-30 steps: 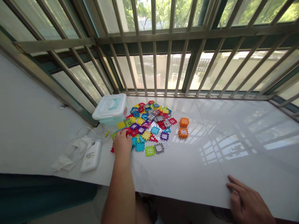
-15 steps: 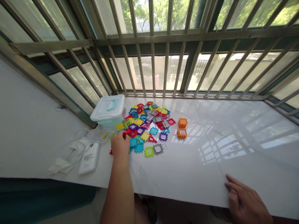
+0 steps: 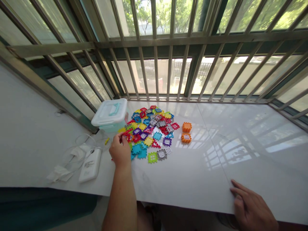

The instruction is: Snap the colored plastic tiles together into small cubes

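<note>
My left hand is at the left side of a pile of toothed plastic building tiles, its fingers pinching a red tile seen nearly edge-on. Around it lie loose tiles in several colours, among them a blue tile, a yellow tile and a purple window tile. A green window tile and a grey tile lie at the pile's near edge. My right hand rests on the near right edge of the white surface, fingers stretched out, holding nothing.
Two orange tile stacks stand right of the pile. A lidded box is at the back left. A white power bank, cables and crumpled tissue lie on the left. Metal window bars line the back.
My left hand has lifted slightly, and the red tile now shows above its fingers. The whole view has shifted a little. My right hand stays in place.
</note>
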Demonstrator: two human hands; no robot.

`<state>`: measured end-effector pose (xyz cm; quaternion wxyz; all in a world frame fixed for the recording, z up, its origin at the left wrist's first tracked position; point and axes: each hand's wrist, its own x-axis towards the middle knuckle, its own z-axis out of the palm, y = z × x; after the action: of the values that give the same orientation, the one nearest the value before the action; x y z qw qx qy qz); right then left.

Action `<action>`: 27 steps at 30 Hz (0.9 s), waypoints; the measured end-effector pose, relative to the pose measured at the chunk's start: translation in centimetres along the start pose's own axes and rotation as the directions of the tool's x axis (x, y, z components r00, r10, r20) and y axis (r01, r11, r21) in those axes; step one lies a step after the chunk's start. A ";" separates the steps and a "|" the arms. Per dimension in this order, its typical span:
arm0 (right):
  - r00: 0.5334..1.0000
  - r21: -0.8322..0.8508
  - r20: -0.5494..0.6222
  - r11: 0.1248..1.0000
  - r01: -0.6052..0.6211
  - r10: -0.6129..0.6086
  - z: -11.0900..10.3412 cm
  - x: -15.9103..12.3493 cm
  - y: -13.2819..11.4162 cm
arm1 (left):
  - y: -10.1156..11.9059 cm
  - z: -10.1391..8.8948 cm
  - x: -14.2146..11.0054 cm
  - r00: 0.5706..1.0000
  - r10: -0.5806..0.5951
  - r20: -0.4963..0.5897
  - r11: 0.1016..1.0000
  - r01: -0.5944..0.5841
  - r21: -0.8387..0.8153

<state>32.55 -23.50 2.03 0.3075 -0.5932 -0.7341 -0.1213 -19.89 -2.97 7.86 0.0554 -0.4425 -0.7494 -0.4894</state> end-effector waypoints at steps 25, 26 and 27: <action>1.000 -0.008 -0.002 1.000 -0.010 0.010 0.1 -0.1 0.0 | 10.8 5.5 -10.2 0.582 -0.068 0.810 0.623 0.659 -0.422; 1.000 -0.009 0.000 1.000 -0.012 0.012 0.1 -0.2 0.1 | 10.8 5.5 -10.1 0.581 -0.084 0.810 0.601 0.678 -0.423; 1.000 -0.009 0.003 1.000 -0.013 0.013 0.1 -0.2 0.1 | 10.9 5.4 -10.0 0.583 -0.096 0.807 0.581 0.691 -0.430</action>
<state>32.64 -23.56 1.79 0.3045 -0.5994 -0.7302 -0.1216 -4.13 -3.44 7.35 -0.5350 -0.3805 -0.5415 -0.5252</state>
